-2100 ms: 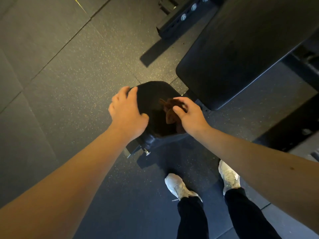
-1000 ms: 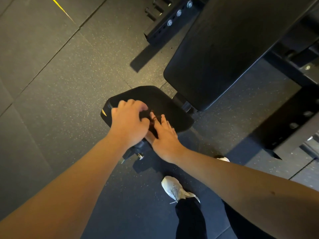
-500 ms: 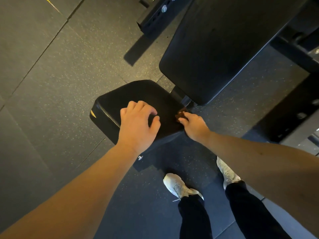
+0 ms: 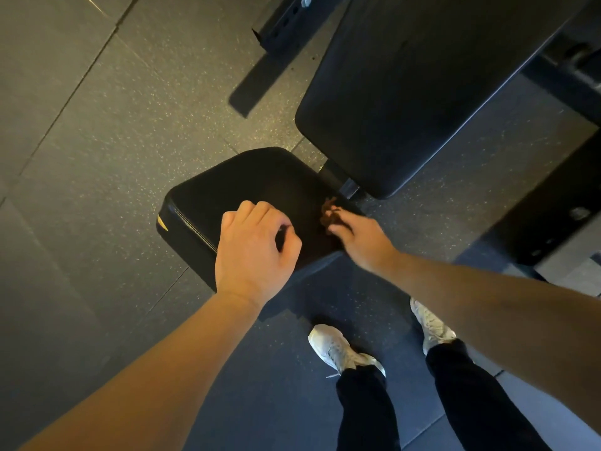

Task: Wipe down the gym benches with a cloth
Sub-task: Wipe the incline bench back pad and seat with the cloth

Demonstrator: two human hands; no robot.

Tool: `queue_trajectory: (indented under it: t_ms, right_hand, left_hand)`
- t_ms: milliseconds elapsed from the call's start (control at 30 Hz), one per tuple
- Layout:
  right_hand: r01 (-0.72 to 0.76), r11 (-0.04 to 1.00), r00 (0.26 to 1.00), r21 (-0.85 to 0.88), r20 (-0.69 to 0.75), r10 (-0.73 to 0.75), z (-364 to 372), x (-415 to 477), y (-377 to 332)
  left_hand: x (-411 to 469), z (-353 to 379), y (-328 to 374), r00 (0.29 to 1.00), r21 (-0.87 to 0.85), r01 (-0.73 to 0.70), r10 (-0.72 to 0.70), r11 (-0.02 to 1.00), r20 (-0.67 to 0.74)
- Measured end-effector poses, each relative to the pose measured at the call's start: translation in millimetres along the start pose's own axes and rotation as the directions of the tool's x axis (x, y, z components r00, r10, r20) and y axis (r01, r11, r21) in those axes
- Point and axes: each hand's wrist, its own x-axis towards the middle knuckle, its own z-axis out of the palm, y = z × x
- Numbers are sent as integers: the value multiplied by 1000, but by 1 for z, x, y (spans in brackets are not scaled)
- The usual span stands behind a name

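Observation:
A black padded bench seat (image 4: 240, 187) sits low in the middle of the view, with the long black back pad (image 4: 413, 83) beyond it to the upper right. My left hand (image 4: 253, 252) rests on the seat's near edge with fingers curled, holding nothing that I can see. At the seat's right edge, near the gap between the pads, my right hand (image 4: 361, 239) grips a small brown cloth (image 4: 328, 211). Most of the cloth is hidden under my fingers.
The floor is dark speckled rubber tiling (image 4: 97, 141). A black steel frame with bolts (image 4: 286, 21) stands at the top, more dark equipment (image 4: 553, 216) at the right. My two white shoes (image 4: 338, 349) stand just below the seat.
My right hand has carried the cloth from the seat's middle to its right edge by the hinge. My left hand has shifted from the seat's left side toward its near edge.

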Motion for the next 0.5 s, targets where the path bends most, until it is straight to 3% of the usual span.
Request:
queue_trajectory:
  t_ms: [133,200,300,400,500]
  right_hand:
    - [-270,963,962,-15,-55,269,-3,53,18]
    - [-310,951,948,6,-75,309,1,54,8]
    - [-80,996,992,31,-96,83,10,18,-21]
    - [143,986,989,81,29,-146,16,-29,-41]
    - [203,976,974,81,83,-209,8,-30,-31]
  left_hand:
    - [1,1,2,1000,13,24,-24,1000,5]
    - [1,0,4,999,19,38,-39,999,16]
    - [2,0,4,999,42,40,-41,998,25]
    - [1,0,5,999,35,44,-44,998,14]
    - [1,0,7,998,17,61,-61,998,8]
